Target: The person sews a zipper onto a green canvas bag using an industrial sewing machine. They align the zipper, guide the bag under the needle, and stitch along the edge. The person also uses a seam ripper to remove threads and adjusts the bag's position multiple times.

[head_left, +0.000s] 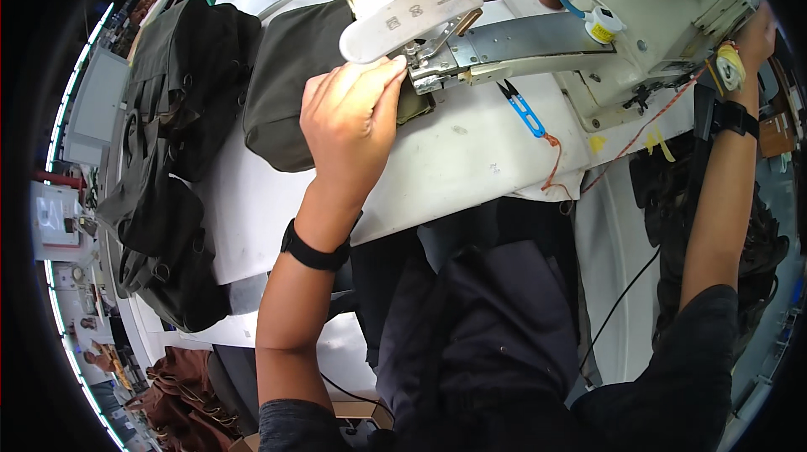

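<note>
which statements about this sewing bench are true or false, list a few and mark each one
1. The left grip is beside the tip of the silvery metal machine arm. True.
2. The blue-handled metal snips lie on the white tabletop. True.
3. The fabric by the left grip is bright yellow. False: a dark olive fabric piece lies there.
4. The right grip holds the snips. False: the right grip is away from them, at the picture's upper right.
5. An orange cord is attached to the snips. True.

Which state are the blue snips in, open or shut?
Open: the blue snips lie on the white table with their dark blade tips apart.
</note>
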Action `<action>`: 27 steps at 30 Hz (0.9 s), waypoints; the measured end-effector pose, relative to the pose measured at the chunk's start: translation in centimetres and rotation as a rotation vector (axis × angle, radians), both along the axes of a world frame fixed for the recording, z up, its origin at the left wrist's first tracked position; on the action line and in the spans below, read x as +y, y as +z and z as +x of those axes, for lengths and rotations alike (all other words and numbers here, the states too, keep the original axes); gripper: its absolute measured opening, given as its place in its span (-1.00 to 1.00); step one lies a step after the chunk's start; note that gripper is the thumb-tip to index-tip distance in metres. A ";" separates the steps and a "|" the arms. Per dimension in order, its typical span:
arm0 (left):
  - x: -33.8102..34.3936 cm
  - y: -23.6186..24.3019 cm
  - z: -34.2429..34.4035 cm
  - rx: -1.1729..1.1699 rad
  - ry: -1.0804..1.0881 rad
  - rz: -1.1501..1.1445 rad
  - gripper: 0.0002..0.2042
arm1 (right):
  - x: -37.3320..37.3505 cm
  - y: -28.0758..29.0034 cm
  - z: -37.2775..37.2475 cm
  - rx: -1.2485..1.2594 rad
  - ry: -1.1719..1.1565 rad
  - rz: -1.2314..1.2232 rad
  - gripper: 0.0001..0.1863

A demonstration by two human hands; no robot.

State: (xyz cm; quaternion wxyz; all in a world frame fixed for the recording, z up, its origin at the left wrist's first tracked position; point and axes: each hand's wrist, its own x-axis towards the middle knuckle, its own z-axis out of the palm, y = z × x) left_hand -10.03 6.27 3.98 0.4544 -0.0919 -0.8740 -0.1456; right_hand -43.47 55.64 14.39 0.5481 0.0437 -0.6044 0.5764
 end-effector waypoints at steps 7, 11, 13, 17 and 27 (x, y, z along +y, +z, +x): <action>-3.5 2.1 5.6 -0.265 0.093 -0.256 -0.42 | 0.5 -1.7 12.9 0.035 0.073 0.057 -0.64; -9.7 1.8 10.7 -0.339 0.216 -0.384 -0.50 | -15.5 -10.8 30.3 -0.207 0.653 0.530 -0.77; -12.4 1.2 11.7 -0.321 0.186 -0.409 -0.58 | -24.5 -13.6 32.7 -0.319 0.913 0.600 -0.70; -9.2 4.2 11.4 -0.363 0.144 -0.525 -0.79 | -34.4 -17.3 31.5 -0.284 0.973 0.381 -0.50; -0.5 13.0 8.0 -0.810 -0.244 -0.222 -0.79 | -32.6 -13.3 30.8 -0.598 1.393 -0.289 -0.77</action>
